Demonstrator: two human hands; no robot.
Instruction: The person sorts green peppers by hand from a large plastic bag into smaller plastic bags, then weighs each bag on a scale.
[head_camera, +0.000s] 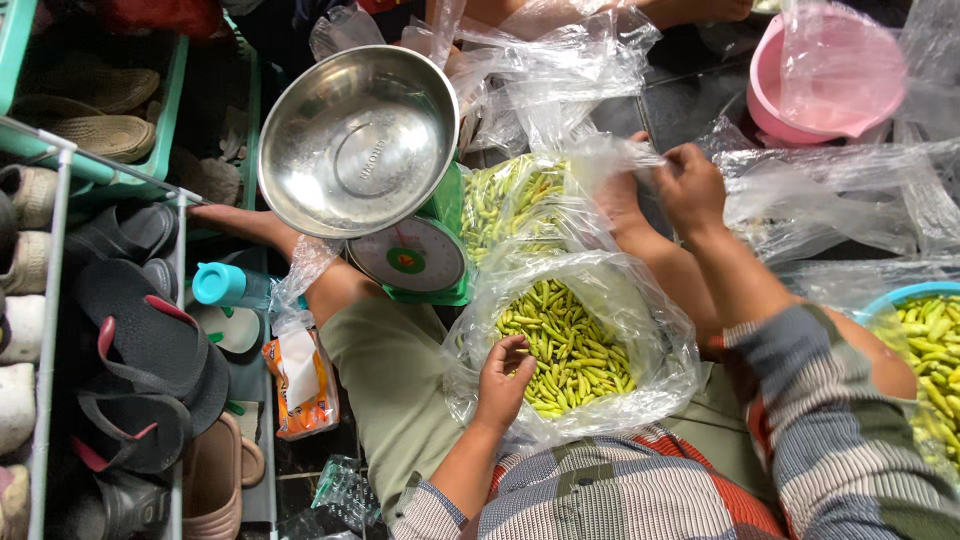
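Observation:
A clear plastic bag (655, 345) lies open on my lap, full of small green chilies (575, 350). My left hand (503, 385) reaches into its near edge, fingers curled into the chilies. Beyond it lies a second clear bag (590, 150), also holding green chilies (515, 200). My right hand (690, 185) is raised over this bag and pinches its plastic top. A bare limb, probably my leg (650, 255), lies between the two bags.
A steel bowl (355, 140) sits on a green dial scale (410, 255) ahead to the left. Shoe racks with sandals (140, 350) line the left. At right are a pink basin (825, 80), loose plastic bags (830, 195) and a blue bowl (905, 292) of chilies. A teal-capped bottle (225, 285) lies by the rack.

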